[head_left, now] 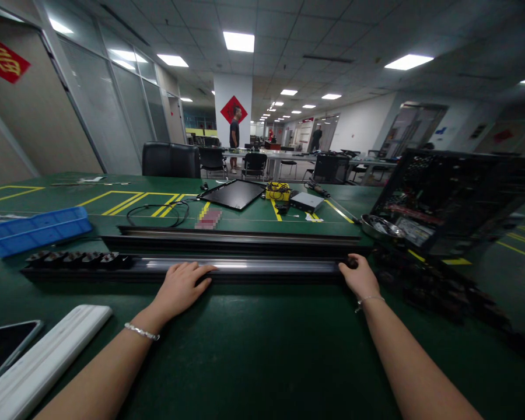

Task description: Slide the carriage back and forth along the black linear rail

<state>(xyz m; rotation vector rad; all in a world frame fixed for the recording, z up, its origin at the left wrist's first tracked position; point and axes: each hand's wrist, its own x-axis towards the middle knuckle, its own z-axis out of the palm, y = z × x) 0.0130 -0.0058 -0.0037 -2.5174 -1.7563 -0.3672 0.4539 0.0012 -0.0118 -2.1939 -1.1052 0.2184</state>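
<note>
A long black channel rail (pixel 245 266) with a shiny inner surface lies crosswise on the green table. Several small black blocks (pixel 76 259) sit in a row at its left end. My left hand (pixel 180 287) rests over the rail's near edge, its fingers stretched out and the thumb apart. At the right end, my right hand (pixel 362 277) pinches a small dark block (pixel 352 263), partly hidden by the fingers. Whether that block sits inside the channel, I cannot tell. Behind lies a second black rail (pixel 240 239), parallel to the first.
A blue bin (pixel 37 229) stands at left, with a white bar (pixel 48 359) and a phone (pixel 4 350) nearer. Dark parts (pixel 437 286) lie in a heap at right, below an open computer case (pixel 446 198) and a metal bowl (pixel 381 226). A flat black panel (pixel 233 193) lies behind.
</note>
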